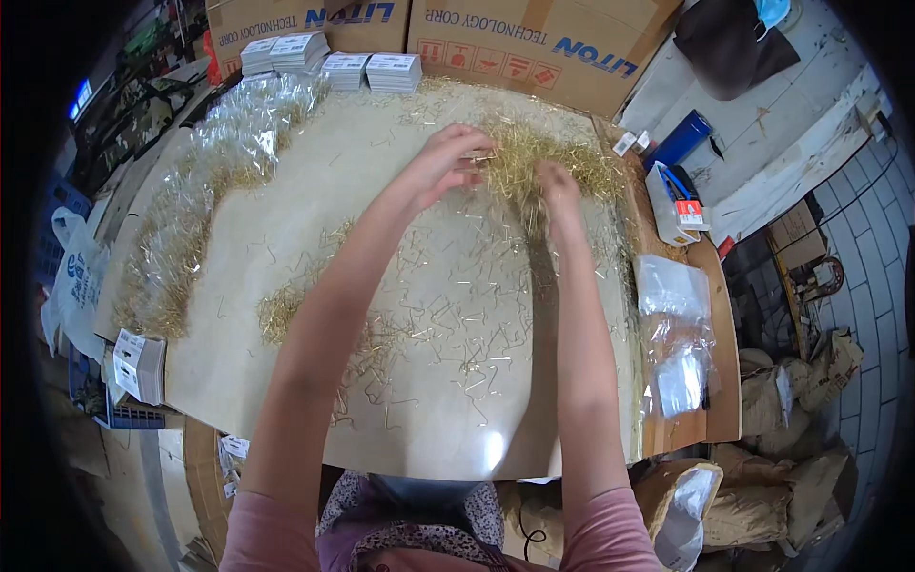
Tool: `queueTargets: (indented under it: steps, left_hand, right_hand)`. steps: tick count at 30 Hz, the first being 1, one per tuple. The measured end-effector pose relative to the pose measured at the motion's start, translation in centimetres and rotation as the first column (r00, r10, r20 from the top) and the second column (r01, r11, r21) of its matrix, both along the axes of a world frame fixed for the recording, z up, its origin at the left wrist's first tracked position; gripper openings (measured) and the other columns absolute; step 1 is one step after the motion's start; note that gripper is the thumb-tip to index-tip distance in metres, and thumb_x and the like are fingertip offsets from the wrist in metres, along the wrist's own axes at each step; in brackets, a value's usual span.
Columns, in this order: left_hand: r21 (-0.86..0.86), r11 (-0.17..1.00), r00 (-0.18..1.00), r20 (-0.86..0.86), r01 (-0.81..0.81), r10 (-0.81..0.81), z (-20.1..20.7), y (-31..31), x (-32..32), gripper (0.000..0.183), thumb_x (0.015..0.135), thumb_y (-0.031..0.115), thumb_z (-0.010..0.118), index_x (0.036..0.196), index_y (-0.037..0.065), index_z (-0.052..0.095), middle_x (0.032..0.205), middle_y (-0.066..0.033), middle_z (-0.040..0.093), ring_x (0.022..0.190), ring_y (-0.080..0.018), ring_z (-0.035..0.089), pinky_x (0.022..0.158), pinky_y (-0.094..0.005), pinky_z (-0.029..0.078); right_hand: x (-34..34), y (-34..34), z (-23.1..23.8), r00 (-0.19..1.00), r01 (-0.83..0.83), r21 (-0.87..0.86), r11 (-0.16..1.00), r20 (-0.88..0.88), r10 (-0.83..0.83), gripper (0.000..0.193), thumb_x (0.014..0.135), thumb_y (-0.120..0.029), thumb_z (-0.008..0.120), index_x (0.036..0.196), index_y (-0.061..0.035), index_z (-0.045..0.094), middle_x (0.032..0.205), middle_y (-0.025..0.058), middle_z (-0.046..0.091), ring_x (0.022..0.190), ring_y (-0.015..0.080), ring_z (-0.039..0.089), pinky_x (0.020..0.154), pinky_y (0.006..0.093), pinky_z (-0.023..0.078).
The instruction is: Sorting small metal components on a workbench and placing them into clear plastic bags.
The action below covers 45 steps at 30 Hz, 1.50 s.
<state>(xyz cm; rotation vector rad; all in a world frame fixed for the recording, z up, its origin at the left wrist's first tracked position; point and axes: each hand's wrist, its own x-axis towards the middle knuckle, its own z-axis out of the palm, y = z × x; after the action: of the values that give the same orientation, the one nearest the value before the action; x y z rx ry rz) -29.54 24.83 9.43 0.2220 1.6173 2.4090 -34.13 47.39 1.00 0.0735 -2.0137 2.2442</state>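
Note:
A heap of thin, gold-coloured bent wire hooks (515, 157) lies at the far right of the table, some of it blurred by motion. At the heap's left edge is my left hand (446, 164), its fingers curved and spread apart with nothing visible gripped. My right hand (560, 195) reaches into the heap's near right side. Its fingers are bent, blurred and partly hidden among the hooks, so I cannot tell whether they grip any. Loose hooks (477, 353) are scattered over the table between my forearms, with a smaller clump (278, 315) beside my left forearm.
Clear bags filled with hooks (176, 238) line the table's left side. Stacks of white cards (393, 72) stand before cardboard boxes (534, 43) at the back; another card stack (139, 367) is near left. A side tray holds empty plastic bags (673, 286) and a white container (667, 224).

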Motion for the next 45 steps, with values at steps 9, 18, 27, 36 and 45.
queueTargets:
  steps: [9, 18, 27, 36, 45]
  left_hand:
    - [0.440, 0.893, 0.995, -0.023, 0.096, -0.096, 0.6, -3.7, 2.1, 0.040, 0.083, 0.020, 0.064, 0.118, 0.007, 0.052, 0.108, -0.0073, 0.058, 0.093, -0.0149, 0.058, 0.076, -0.0306, 0.048]
    - [-0.870, 0.246, 0.836, -0.483, -0.427, -0.260, -7.0, -0.6, 3.4, 0.061, 0.062, 0.016, 0.075, 0.118, 0.010, 0.052, 0.114, -0.0100, 0.057, 0.103, -0.0251, 0.055, 0.085, -0.0357, 0.046]
    - [-0.484, 0.766, 0.738, -0.675, -0.423, -0.019, -1.2, 0.3, 1.4, 0.047, 0.066, 0.018, 0.072, 0.110, 0.010, 0.056, 0.098, -0.0095, 0.057, 0.087, -0.0179, 0.056, 0.077, -0.0317, 0.047]
    - [-0.665, 0.394, 0.717, -0.697, -0.634, -0.024, -2.0, 0.9, 0.5, 0.045, 0.069, 0.013, 0.066, 0.113, 0.010, 0.056, 0.102, -0.0138, 0.056, 0.093, -0.0307, 0.058, 0.082, -0.0368, 0.047]
    - [-0.862, 0.228, 0.791, -0.507, -0.453, -0.342, -8.1, 2.6, 1.6, 0.047, 0.069, 0.009, 0.065, 0.115, 0.007, 0.055, 0.106, -0.0165, 0.057, 0.101, -0.0292, 0.057, 0.084, -0.0374, 0.047]
  right_hand:
    - [0.4, 3.3, -0.3, 0.884, 0.295, 0.954, -0.063, -0.297, -0.360, 0.053, 0.081, -0.037, 0.063, 0.126, -0.0124, 0.051, 0.139, 0.0142, 0.042, 0.127, 0.0291, 0.042, 0.109, 0.0477, 0.023]
    - [7.4, -2.8, 1.3, 0.993, -0.107, 0.551, 0.827, 0.024, 0.112, 0.056, 0.073, -0.039, 0.073, 0.111, -0.0006, 0.058, 0.106, 0.0127, 0.060, 0.101, 0.0234, 0.055, 0.090, 0.0351, 0.042]
    - [9.2, -1.7, 6.1, 0.994, -0.105, -0.354, 0.929, -0.063, 0.088, 0.016, 0.080, -0.009, 0.068, 0.090, -0.0117, 0.056, 0.082, -0.0006, 0.060, 0.068, 0.0082, 0.053, 0.060, 0.0224, 0.042]
    - [8.6, -0.9, 5.7, 0.984, -0.002, -0.348, 0.938, -0.167, -0.060, 0.017, 0.079, -0.006, 0.070, 0.082, -0.0091, 0.053, 0.072, -0.0009, 0.057, 0.059, 0.0068, 0.050, 0.054, 0.0221, 0.041]
    - [7.2, 1.7, -0.2, 0.989, 0.144, 0.709, 0.691, -0.133, -0.069, 0.081, 0.059, -0.046, 0.084, 0.118, -0.0009, 0.053, 0.124, 0.0133, 0.046, 0.111, 0.0256, 0.048, 0.090, 0.0389, 0.042]
